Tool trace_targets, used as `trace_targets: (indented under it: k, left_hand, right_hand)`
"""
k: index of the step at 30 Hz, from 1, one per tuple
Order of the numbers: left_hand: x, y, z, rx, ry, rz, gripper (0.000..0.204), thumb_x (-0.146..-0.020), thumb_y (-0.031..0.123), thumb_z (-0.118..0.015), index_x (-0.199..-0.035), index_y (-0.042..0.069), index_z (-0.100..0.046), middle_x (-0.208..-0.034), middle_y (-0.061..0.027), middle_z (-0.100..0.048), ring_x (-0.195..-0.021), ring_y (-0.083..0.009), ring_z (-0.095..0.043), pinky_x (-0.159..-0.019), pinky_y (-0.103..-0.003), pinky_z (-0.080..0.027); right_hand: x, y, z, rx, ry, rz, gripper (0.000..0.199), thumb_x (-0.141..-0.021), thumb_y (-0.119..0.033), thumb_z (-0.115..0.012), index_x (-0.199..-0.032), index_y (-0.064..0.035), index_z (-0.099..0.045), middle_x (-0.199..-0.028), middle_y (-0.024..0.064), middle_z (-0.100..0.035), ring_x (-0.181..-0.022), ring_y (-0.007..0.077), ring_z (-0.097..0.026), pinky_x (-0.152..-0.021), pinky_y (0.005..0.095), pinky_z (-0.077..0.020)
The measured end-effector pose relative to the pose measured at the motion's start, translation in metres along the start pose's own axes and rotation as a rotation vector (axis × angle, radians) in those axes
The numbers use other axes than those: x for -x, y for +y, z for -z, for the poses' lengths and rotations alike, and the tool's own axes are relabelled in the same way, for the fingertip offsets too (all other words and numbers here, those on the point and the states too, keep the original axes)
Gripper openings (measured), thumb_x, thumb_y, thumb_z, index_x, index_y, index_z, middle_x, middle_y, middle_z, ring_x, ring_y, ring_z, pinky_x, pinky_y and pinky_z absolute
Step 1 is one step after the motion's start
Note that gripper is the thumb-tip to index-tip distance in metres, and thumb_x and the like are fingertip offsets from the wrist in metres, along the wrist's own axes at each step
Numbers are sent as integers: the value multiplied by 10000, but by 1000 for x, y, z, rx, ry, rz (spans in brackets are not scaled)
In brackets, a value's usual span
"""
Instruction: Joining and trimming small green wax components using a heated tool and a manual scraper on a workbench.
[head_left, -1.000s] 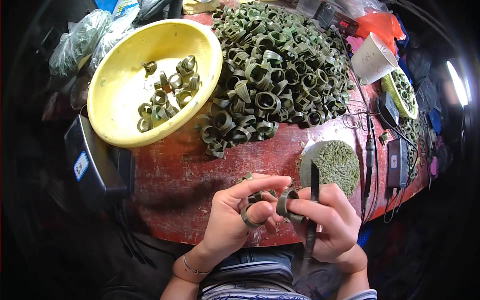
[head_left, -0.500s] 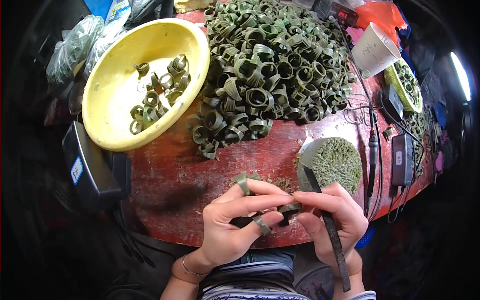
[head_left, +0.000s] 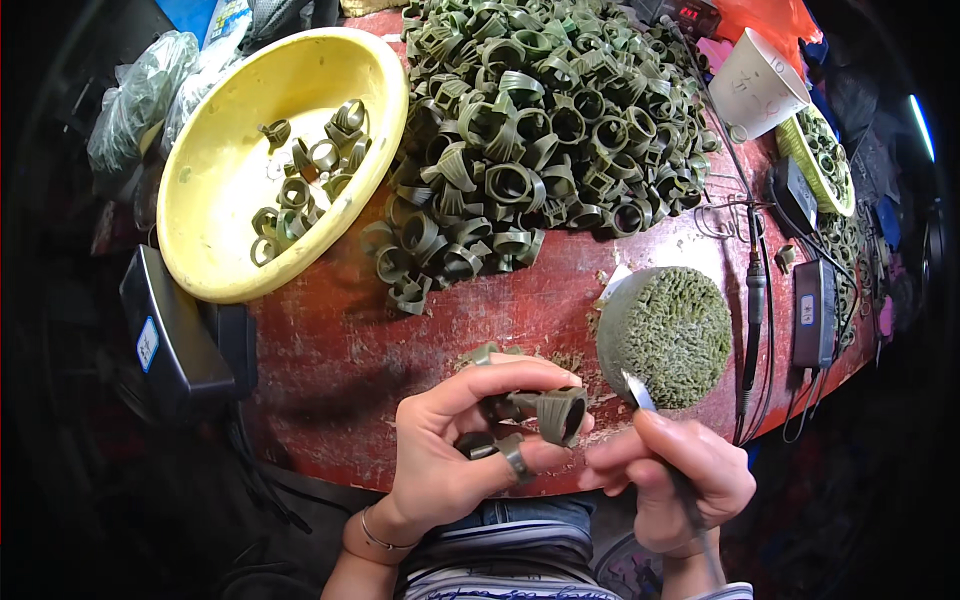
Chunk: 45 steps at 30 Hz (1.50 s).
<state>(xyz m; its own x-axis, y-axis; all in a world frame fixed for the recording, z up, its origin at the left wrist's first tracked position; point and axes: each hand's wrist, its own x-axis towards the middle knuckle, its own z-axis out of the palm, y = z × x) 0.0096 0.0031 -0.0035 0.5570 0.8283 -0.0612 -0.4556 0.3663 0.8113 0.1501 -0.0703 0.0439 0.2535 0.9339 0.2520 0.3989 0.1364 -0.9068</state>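
Observation:
Between the thumb and fingers of my left hand (head_left: 440,435), an olive-green ring (head_left: 562,414) is gripped with its wide fluted band toward the right. More green rings sit on that hand, one of them a thumb ring (head_left: 516,458) and another on a finger. My right hand (head_left: 695,480), just right of the held ring and apart from it, is closed around a slim flat knife (head_left: 637,391). Its silvery blade tip points up and away, and its dark strip-like handle is blurred below. Beyond the tip stands a round block (head_left: 668,335) with a rough, crumbly green top.
A large heap of green rings (head_left: 540,130) covers the far middle of the red table (head_left: 330,400). At left a yellow basin (head_left: 190,235) holds several rings; a black box (head_left: 185,335) is below it. Right are a white cup (head_left: 757,85), a green basket (head_left: 838,185) and corded tools (head_left: 754,320).
My right hand has moved down and right, off the ring, and the knife has turned so its silvery tip shows. The ring in my left hand has turned, its opening now facing right.

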Motion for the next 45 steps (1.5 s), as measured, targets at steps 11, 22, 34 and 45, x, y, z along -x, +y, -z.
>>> trace_targets:
  k: [11, 22, 34, 45]
  left_hand:
    - [4, -6, 6, -96, -73, -142, 398, -661, -147, -620, -1037, -56, -525, -1099, -176, -499, -987, -201, -538, -820, -299, -483]
    - [6, 2, 5, -19, -43, 73, 396, -718, -37, -645, -1087, -57, -503, -1063, -126, -527, -925, -144, -551, -771, -257, -477]
    - [4, 2, -8, 70, 52, 157, 539, -757, 321, -672, -993, -127, -491, -842, -210, -565, -560, -153, -548, -342, -184, -426]
    - [4, 2, 3, -179, -155, 100, 347, -835, 204, -589, -1088, -32, -559, -859, -63, -569, -665, -94, -546, -564, -210, -458]
  right_hand:
    - [1, 13, 7, -322, -113, -217, 160, -774, 3, -620, -933, 17, -614, -706, 109, -648, -627, 181, -642, -587, 265, -518]
    - [2, 23, 5, -258, -71, -66, 152, -767, -11, -631, -917, 10, -613, -750, 111, -653, -670, 188, -646, -607, 274, -513]
    - [6, 20, 3, -508, 91, -129, 118, -804, -73, -613, -861, 28, -591, -738, 141, -650, -660, 213, -654, -583, 304, -535]
    - [1, 16, 4, -346, 0, -168, 81, -776, -20, -621, -848, 12, -605, -745, 126, -639, -655, 195, -631, -594, 279, -511]
